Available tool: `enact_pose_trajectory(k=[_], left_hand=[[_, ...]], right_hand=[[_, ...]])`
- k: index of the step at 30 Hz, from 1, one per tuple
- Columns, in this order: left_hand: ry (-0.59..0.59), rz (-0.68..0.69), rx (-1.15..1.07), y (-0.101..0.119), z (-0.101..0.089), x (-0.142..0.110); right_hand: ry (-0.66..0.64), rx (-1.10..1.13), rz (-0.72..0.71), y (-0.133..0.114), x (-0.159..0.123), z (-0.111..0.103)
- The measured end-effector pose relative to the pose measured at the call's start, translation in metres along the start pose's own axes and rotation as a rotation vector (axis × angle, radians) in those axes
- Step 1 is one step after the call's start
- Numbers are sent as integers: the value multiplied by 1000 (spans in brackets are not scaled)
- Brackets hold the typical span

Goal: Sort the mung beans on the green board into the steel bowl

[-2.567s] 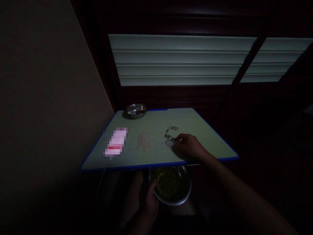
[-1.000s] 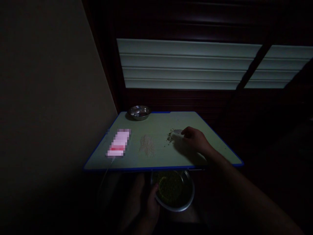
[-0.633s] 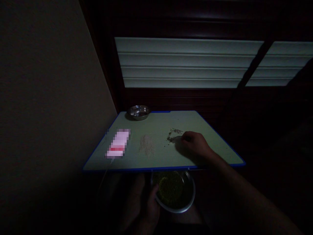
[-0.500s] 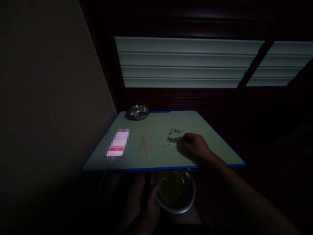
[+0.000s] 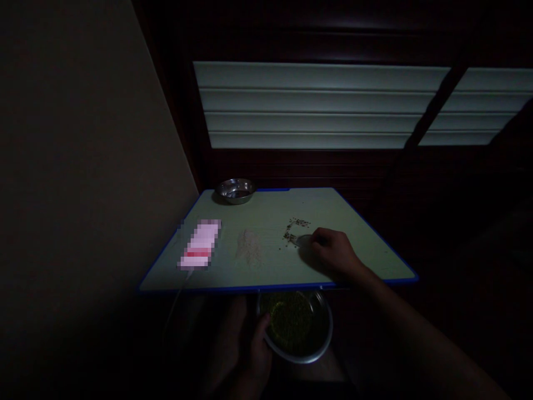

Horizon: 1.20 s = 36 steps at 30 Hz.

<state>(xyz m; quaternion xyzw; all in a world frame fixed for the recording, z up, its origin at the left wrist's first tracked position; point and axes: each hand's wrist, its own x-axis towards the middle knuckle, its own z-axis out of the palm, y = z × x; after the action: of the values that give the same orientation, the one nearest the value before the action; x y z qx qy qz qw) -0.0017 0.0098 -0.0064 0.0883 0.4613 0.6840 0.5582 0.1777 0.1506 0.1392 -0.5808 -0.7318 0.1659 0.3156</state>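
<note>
Two hands (image 5: 335, 251) hold one bowl (image 5: 305, 359) and one small tool (image 5: 303, 240).

Cannot read the phone-like slab (image 5: 200, 244), blurred into blocks. Cannot see the far rim of the lower bowl (image 5: 303, 360), covered by the worktop (image 5: 266, 276), nor the left fingers (image 5: 262, 329) past the thumb. Cannot name the thin piece (image 5: 303, 240), half covered by the right fingers (image 5: 320, 235), nor the dark specks (image 5: 288, 237), too small. Cannot follow the right forearm (image 5: 416, 328) past the bottom edge.

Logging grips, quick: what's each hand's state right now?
Left hand: closed, holding the lower metal bowl.
Right hand: closed, pinching a small thin piece, too dim to identify.
</note>
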Motion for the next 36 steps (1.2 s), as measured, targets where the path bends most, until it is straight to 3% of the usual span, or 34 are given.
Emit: enact_pose_trajectory(k=[6,17,27,36], left_hand=[[6,-34,-24,-13,-7,8],[-39,7,36,20,16,-13],[10,-66,-1,6,6,-5],[-39,7,-7,30,13,-21]], right_hand=[[-25,32,-23,0,-4,1],[10,100,-46,4,-4,3],[-74,96,-98,4,-4,6],[-60,10,-133,-5,6,13]])
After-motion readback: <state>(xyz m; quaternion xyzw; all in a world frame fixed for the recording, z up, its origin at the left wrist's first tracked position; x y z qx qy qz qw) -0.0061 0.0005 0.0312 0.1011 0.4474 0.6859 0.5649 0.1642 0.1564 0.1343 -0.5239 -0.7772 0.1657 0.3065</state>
